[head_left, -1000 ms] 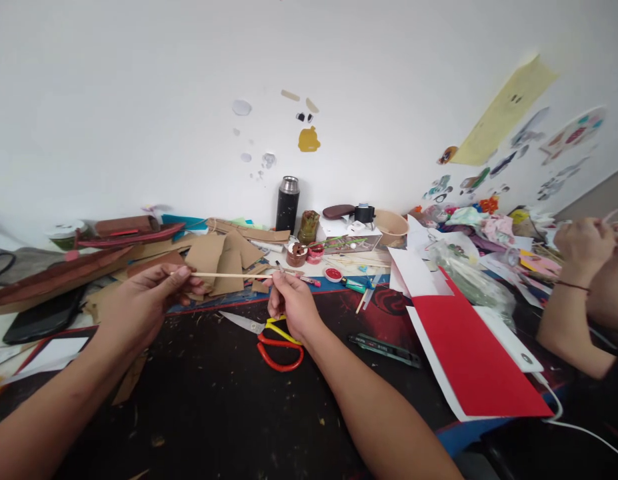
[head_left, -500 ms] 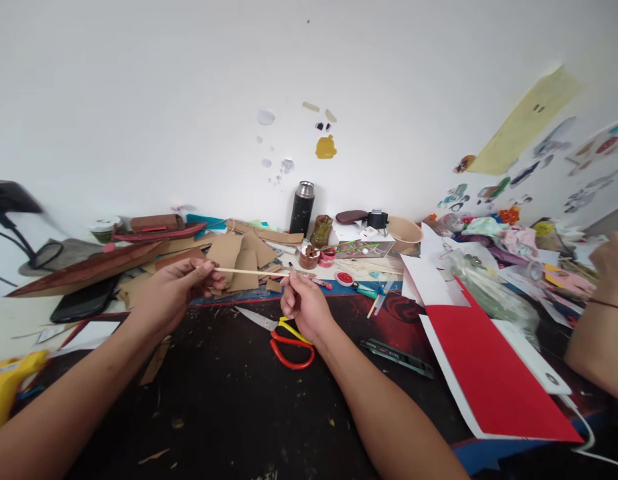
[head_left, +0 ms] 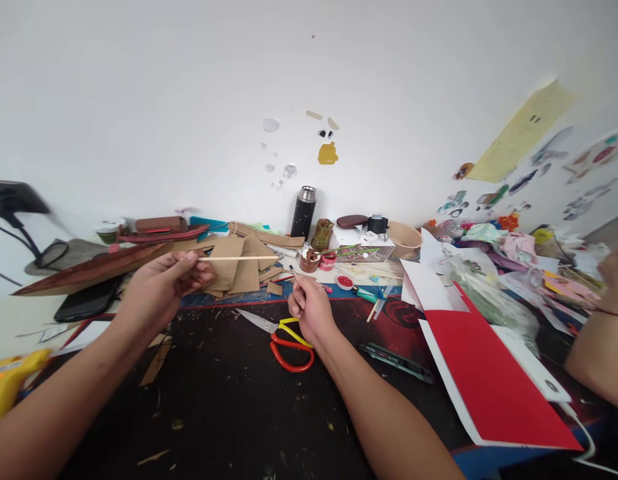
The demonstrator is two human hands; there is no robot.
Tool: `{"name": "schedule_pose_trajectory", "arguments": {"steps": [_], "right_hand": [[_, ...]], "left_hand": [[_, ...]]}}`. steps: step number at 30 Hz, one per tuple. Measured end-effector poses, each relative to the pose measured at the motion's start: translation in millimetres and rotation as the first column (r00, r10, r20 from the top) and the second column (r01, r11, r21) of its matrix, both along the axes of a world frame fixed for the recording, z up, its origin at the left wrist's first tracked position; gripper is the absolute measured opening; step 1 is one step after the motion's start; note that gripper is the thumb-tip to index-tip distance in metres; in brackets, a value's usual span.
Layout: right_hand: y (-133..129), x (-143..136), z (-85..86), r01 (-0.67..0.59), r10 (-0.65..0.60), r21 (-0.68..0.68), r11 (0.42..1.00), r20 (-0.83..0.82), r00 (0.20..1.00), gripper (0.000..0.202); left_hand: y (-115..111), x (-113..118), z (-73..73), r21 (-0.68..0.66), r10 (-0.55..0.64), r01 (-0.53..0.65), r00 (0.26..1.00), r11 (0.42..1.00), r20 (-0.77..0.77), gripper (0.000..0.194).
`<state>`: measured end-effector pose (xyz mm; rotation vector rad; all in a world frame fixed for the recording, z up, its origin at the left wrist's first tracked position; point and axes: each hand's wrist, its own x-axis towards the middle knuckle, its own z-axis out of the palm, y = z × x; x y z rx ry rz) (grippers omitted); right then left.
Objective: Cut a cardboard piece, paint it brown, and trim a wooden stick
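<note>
My left hand (head_left: 176, 277) pinches a thin wooden stick (head_left: 243, 258) by one end, and the stick points level to the right. In my right hand (head_left: 311, 303) is a slim paintbrush (head_left: 293, 271), its dark tip showing above the fingers. The tip is apart from the stick's free end. Just below my right hand lie scissors (head_left: 291, 360) with red and yellow handles, blades spread. Beyond the hands stand an open jar of brown paint (head_left: 309, 261) and a red jar (head_left: 328, 261).
Cardboard pieces (head_left: 223, 263) are piled behind my left hand. A black thermos (head_left: 303, 212) stands by the wall. To the right lie a utility knife (head_left: 396, 362) and red card (head_left: 499, 373). A yellow glue gun (head_left: 11, 383) is at left. Another person's arm (head_left: 601, 333) rests far right.
The stick's free end has come away from my right hand and risen slightly. My right hand has shifted a little to the right and down. The view has tilted slightly.
</note>
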<state>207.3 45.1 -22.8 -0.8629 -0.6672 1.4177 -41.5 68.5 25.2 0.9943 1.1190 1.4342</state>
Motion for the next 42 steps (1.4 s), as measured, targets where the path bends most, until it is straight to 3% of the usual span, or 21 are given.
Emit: {"name": "schedule_pose_trajectory", "arguments": {"steps": [8,13,16,20,26,32,34,37,39,40,42], "right_hand": [[-4,-3,0.8,-0.153,0.153,0.017,0.988,0.026,0.988,0.046],[-9,-3,1.0,-0.343,0.343,-0.015,0.939,0.114,0.933,0.036],[-11,-2,3.7,-0.406,0.403,0.012,0.914,0.108,0.909,0.048],[-10,-1,6.1,-0.387,0.385,0.014,0.922,0.091,0.919,0.054],[-4,-1,0.4,-0.223,0.223,-0.014,0.975,0.154,0.963,0.056],[-6,-2,0.0,-0.177,0.166,0.015,0.984,0.278,0.946,0.049],[-7,-3,0.7,-0.191,0.174,0.027,0.981,0.305,0.936,0.048],[-9,-3,1.0,-0.179,0.155,0.047,0.983,0.315,0.936,0.046],[-8,-3,0.7,-0.134,0.114,0.049,0.990,0.287,0.951,0.045],[-7,-2,0.5,-0.108,0.092,0.045,0.993,0.272,0.958,0.045],[-6,0,-0.5,-0.072,0.062,0.027,0.997,0.252,0.966,0.046]], "left_hand": [[-2,5,-0.3,-0.011,-0.037,0.037,0.999,0.999,-0.033,0.050],[-4,7,-2.9,-0.024,-0.087,0.087,0.996,0.996,0.012,0.040],[-3,6,-5.4,-0.020,-0.103,0.103,0.995,0.994,0.010,0.036],[-3,6,-9.5,-0.015,-0.074,0.074,0.997,0.997,-0.021,0.040],[-8,13,-7.9,0.015,-0.080,0.082,0.990,0.997,-0.116,0.045],[-22,30,-4.5,-0.045,-0.152,0.157,0.983,0.987,0.105,0.048],[-26,37,-6.3,-0.081,-0.209,0.217,0.973,0.973,0.100,0.044],[-34,44,-5.8,-0.129,-0.370,0.362,0.928,0.923,-0.050,0.038],[-44,46,-0.3,-0.182,-0.524,0.493,0.819,0.851,-0.235,0.035],[-50,47,4.5,-0.180,-0.549,0.520,0.766,0.835,-0.335,0.034],[-65,50,18.1,-0.051,-0.422,0.475,0.722,0.878,-0.548,0.023]]}}
